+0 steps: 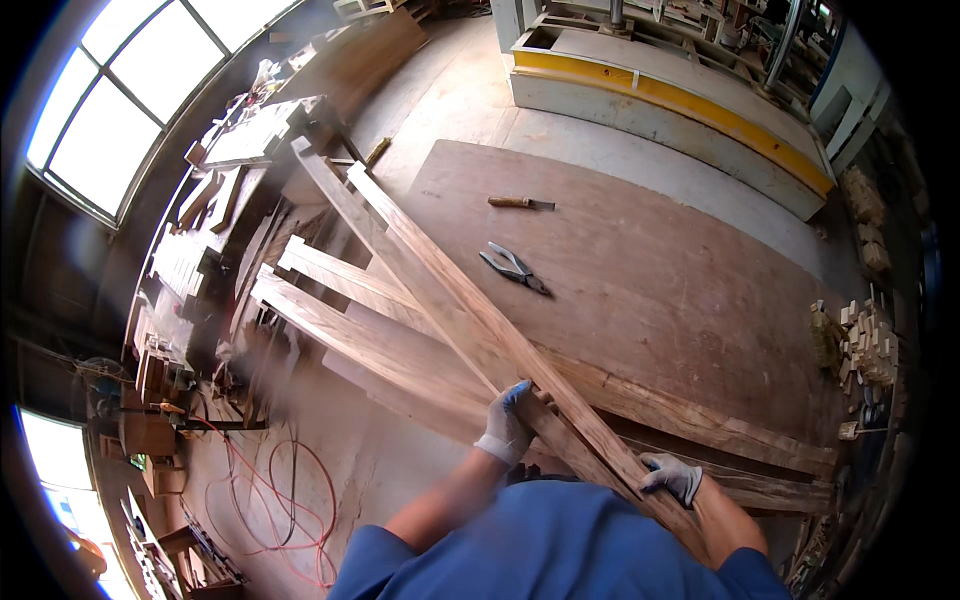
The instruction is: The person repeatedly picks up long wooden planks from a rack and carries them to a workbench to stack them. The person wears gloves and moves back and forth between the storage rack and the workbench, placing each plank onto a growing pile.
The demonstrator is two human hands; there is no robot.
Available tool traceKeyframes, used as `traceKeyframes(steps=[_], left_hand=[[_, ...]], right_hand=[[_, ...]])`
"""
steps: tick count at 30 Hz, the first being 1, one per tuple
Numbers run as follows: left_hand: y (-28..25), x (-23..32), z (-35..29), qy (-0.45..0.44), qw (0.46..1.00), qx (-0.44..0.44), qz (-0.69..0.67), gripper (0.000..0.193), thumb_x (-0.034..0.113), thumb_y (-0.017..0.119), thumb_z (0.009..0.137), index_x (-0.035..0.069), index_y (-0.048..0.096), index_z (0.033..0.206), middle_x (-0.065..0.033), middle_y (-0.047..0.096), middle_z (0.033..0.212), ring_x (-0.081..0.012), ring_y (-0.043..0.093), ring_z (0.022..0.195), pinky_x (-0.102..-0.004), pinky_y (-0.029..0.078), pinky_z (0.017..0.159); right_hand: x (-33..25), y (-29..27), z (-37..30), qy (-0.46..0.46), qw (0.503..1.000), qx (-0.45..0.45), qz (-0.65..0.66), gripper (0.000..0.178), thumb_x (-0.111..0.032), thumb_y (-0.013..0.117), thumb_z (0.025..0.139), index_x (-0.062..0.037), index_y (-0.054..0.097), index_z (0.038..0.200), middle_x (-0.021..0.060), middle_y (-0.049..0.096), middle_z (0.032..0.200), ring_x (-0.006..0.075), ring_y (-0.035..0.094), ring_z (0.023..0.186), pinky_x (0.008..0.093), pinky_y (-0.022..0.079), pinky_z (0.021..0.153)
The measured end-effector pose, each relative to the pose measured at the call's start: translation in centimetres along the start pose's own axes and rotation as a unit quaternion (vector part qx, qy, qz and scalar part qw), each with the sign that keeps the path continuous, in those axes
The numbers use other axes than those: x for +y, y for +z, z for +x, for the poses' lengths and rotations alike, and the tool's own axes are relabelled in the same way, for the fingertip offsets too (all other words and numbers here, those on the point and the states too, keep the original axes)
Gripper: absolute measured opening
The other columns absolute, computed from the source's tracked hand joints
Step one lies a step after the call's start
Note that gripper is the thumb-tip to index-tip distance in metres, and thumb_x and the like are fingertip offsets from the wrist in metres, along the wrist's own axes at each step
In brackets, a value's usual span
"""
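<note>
Two long wooden planks, a left one (pixel 395 255) and a right one (pixel 475 300), run side by side from my body toward the far left. My left hand (pixel 508 425), in a whitish glove with blue on its fingertips, is closed on the left plank's edge. Nearer the planks' close end, my right hand (pixel 672 477), gloved too, grips the right plank from its outer side. Its fingertips are partly hidden. Beneath, more planks lie on a brown sheet-topped table: a pale one (pixel 370 335) at left and a grained one (pixel 690 412) at right.
Pliers (pixel 515 270) and a wooden-handled chisel (pixel 522 203) lie on the brown tabletop (pixel 660 270). Beyond it stands a machine with a yellow edge (pixel 670 95). A cluttered workbench (pixel 240 140) lines the left. Red hose (pixel 275 495) coils on the floor; stacked wood pieces (pixel 868 345) stand right.
</note>
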State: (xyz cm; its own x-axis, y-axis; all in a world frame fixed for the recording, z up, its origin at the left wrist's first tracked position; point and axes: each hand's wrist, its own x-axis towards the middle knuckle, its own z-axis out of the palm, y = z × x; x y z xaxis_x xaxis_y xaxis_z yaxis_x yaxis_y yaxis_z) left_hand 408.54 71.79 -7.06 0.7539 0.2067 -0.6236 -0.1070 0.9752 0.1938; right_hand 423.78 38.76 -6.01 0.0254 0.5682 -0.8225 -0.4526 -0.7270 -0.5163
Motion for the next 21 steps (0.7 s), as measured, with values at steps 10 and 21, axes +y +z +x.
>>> traceKeyframes(steps=[10,21], left_hand=[[-0.7,0.7,0.7,0.097,0.970,0.143,0.171,0.037,0.031,0.077,0.089,0.000,0.072,0.108,-0.0133,0.072,0.097,-0.0215,0.069,0.084,-0.0347,0.058,0.077],[-4.2,-1.8,-5.3,-0.173,0.886,0.024,0.429,0.058,0.053,0.077,0.088,-0.001,0.071,0.109,-0.0126,0.072,0.097,-0.0185,0.068,0.085,-0.0329,0.056,0.073]], right_hand=[[7.0,-0.4,2.4,0.091,0.979,0.006,0.180,0.053,-0.027,0.078,0.086,0.0022,0.063,0.128,0.0165,0.071,0.112,0.0246,0.070,0.096,0.0374,0.057,0.088],[5.2,3.8,0.3,0.147,0.948,-0.018,0.280,0.060,-0.028,0.079,0.085,0.0036,0.060,0.132,0.0218,0.070,0.115,0.0326,0.070,0.100,0.0440,0.057,0.091]])
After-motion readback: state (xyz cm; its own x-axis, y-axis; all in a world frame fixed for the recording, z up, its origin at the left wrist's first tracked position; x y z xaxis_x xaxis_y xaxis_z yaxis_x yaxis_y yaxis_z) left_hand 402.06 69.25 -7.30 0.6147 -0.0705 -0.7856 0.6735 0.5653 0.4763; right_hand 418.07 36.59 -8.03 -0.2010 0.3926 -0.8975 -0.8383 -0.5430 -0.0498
